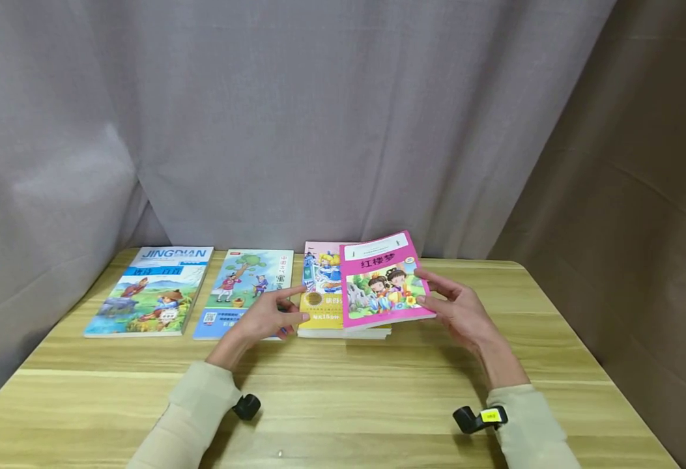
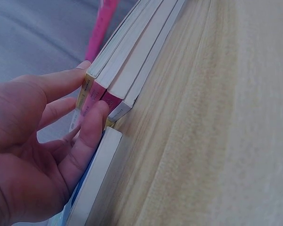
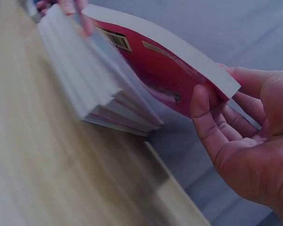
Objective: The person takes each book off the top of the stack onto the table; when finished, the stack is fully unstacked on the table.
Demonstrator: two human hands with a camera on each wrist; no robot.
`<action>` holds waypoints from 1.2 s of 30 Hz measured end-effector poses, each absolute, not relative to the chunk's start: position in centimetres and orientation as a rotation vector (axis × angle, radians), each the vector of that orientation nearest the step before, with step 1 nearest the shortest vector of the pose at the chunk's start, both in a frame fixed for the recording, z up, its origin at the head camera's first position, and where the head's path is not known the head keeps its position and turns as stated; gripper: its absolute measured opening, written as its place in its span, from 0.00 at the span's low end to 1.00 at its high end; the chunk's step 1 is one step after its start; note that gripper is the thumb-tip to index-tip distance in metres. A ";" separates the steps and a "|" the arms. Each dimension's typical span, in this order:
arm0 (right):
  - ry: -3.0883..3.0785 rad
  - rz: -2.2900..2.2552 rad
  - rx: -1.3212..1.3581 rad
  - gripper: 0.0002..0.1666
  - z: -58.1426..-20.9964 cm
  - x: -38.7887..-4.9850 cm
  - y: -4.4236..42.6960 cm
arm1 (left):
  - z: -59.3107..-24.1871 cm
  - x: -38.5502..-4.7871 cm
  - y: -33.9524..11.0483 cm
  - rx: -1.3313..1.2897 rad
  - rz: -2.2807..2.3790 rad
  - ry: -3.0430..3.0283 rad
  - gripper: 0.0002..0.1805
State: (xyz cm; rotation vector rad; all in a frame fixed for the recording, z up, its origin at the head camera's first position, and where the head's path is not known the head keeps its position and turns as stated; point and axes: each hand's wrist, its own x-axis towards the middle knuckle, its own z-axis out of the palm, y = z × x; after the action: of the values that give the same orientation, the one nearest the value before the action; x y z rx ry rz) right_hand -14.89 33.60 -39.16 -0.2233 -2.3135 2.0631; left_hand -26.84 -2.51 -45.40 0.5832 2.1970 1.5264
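Observation:
My right hand pinches the right edge of a pink picture-cover book, thumb on one face and fingers on the other. The book is tilted above a stack of several books, topped by a yellow-and-pink one. In the right wrist view its red back cover faces down, slightly bowed, with a gap over the stack at the right. My left hand is at the stack's left side. In the left wrist view, its index finger and thumb touch the spines.
A green-and-blue book lies just left of the stack, partly behind my left hand. Farther left lies another book with a blue title. All rest on a wooden table, with a grey curtain behind its back edge.

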 end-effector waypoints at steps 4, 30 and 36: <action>-2.144 2.169 -0.176 0.37 -38.0 -14.4 35.0 | -45.4 -26.9 -2.4 0.582 1.521 2.195 0.38; -2.163 2.177 -0.259 0.36 -38.6 -14.4 41.5 | -45.4 -26.9 -2.5 0.586 1.554 2.165 0.39; -2.354 2.048 -0.344 0.39 -40.6 -14.8 42.5 | -45.4 -26.8 -2.5 0.585 1.561 2.165 0.39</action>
State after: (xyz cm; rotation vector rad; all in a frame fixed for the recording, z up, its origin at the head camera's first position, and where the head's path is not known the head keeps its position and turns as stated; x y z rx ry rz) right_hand -14.79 42.46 -40.60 -0.3443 -2.3538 2.0478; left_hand -26.85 -2.50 -45.36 0.5845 2.1647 1.5611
